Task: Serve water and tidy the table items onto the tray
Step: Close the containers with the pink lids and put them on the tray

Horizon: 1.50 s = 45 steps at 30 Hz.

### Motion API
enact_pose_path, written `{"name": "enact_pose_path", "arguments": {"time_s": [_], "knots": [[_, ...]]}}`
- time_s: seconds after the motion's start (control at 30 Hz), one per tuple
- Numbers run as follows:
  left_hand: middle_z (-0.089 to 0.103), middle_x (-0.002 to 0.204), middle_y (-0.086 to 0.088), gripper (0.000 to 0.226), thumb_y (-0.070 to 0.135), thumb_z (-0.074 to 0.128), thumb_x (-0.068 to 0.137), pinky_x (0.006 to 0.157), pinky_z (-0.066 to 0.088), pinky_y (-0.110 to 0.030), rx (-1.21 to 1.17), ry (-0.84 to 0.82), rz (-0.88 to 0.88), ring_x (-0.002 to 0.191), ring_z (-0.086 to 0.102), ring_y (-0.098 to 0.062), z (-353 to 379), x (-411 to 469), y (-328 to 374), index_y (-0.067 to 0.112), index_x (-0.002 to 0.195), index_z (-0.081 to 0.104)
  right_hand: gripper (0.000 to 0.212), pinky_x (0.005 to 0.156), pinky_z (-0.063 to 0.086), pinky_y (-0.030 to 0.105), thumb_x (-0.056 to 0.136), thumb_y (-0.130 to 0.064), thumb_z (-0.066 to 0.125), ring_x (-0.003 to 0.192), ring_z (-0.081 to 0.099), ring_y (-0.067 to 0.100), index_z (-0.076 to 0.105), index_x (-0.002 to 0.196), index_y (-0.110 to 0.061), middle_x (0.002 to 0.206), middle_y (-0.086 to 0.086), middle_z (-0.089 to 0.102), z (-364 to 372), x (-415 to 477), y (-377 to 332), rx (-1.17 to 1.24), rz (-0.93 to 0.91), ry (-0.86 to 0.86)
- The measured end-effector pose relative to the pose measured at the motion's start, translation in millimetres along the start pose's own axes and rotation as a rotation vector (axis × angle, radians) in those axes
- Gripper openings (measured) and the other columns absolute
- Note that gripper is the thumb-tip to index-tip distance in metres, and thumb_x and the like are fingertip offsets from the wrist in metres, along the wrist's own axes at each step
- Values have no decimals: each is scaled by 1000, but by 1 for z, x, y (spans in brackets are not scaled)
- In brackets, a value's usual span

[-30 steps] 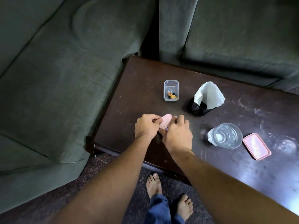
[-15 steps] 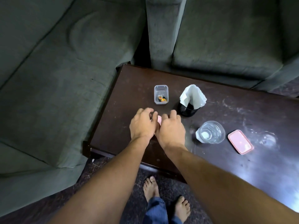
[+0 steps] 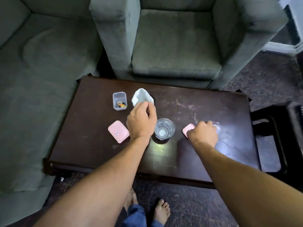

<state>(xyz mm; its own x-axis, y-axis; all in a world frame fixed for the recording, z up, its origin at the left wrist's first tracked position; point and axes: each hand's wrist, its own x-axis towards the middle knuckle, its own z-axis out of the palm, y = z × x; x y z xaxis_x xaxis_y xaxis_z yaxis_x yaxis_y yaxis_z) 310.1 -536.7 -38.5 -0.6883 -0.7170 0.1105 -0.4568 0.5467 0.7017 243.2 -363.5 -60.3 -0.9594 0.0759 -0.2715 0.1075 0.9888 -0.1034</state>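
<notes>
Head view shows that the pink lid [image 3: 118, 131] is now released at 9 o'clock of the glass [image 3: 164, 131], the left hand [image 3: 141, 122] is curled at the tissue holder [image 3: 142, 97], the right hand [image 3: 203, 134] is closed on the second pink lid [image 3: 188, 129], so tidying is judged underway.

head view | worn, looking steeply down | table [image 3: 205, 112] near, arms reaching from bottom edge

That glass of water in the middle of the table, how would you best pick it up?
Grip the glass around its side wall, about halfway up, coming in level from the near edge of the table. It stands upright with an open mouth, so a hold from above would likely tip or spill it. The left hand sits close on one side.
</notes>
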Motion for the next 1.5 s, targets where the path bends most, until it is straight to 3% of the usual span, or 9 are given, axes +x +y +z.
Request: {"name": "enact_pose_path", "arguments": {"time_s": [0.17, 0.47, 0.63, 0.77, 0.9, 1.0, 1.13, 1.33, 1.5], "knots": [[60, 75, -6, 36, 28, 50, 100, 61, 41, -42, 25, 38, -1, 68, 52, -36, 18, 0, -6, 9, 70, 54, 52, 100, 45, 41, 89, -22, 61, 131, 45, 34, 49, 138, -10, 139, 13, 47, 37, 23, 11, -116, -34, -273], [50, 69, 3, 35, 28, 51, 100, 60, 37, -37, 53, 104, -15, 64, 44, -27, 28, 1, -16, 20, 67, 44, 57, 90, 50, 46, 79, -19, 69, 123, 47, 38, 44, 129, -5, 131, 17, 47, 63, 39, 16, -111, -108, -192], [48, 66, 4, 36, 28, 49, 99, 60, 39, -38, 65, 128, -10, 63, 45, -27, 15, 12, -17, 17, 65, 43, 81, 89, 48, 49, 72, -53, 59, 117, 52, 43, 44, 133, -2, 125, 20, 54, 37, 31, 11, 237, -19, -8], [44, 55, 5, 43, 41, 43, 97, 60, 36, -34, 88, 52, -99, 61, 51, -29, -14, 31, -15, 21, 60, 35, 84, 89, 48, 43, 76, -51, 56, 109, 55, 35, 33, 151, -21, 122, 12, 51, -12, 16, -22, 560, -230, 194], [69, 69, 5, 50, 67, 39, 89, 68, 48, -33, -18, -226, -358, 68, 64, -24, -49, 56, -16, 26, 74, 64, 66, 87, 51, 33, 74, -45, 63, 97, 61, 17, 48, 135, -29, 112, -2, 54, -50, -22, -94, 897, -464, 203], [72, 64, 4, 52, 67, 47, 88, 50, 38, -24, -312, -410, -551, 45, 56, -15, -78, 74, -28, 24, 86, 76, 59, 86, 52, 30, 74, -44, 71, 97, 62, 10, 45, 125, -30, 110, -9, 62, -54, -53, -146, 1018, -485, 120], [65, 61, 7, 29, 47, 58, 90, 55, 41, -25, -411, -504, -553, 54, 56, -12, -104, 98, -64, 29, 82, 78, 55, 75, 48, 18, 67, -43, 72, 90, 60, 5, 41, 112, -34, 99, -14, 61, -31, -81, -193, 945, -530, 0], [62, 63, 6, 23, 30, 58, 99, 45, 36, -19, -193, -497, -345, 54, 48, -11, -114, 137, -128, 21, 87, 75, 51, 74, 53, 39, 73, -44, 66, 98, 60, 25, 44, 115, -26, 103, -3, 63, 31, -104, -230, 577, -440, -20], [77, 102, 9, 20, 34, 63, 96, 92, 51, -31, -106, -552, -192, 98, 67, -12, -96, 171, -157, 26, 105, 79, 55, 71, 47, 37, 80, -60, 63, 105, 56, 28, 53, 112, -16, 112, 4, 55, 69, -100, -263, 421, -324, 36]]}}
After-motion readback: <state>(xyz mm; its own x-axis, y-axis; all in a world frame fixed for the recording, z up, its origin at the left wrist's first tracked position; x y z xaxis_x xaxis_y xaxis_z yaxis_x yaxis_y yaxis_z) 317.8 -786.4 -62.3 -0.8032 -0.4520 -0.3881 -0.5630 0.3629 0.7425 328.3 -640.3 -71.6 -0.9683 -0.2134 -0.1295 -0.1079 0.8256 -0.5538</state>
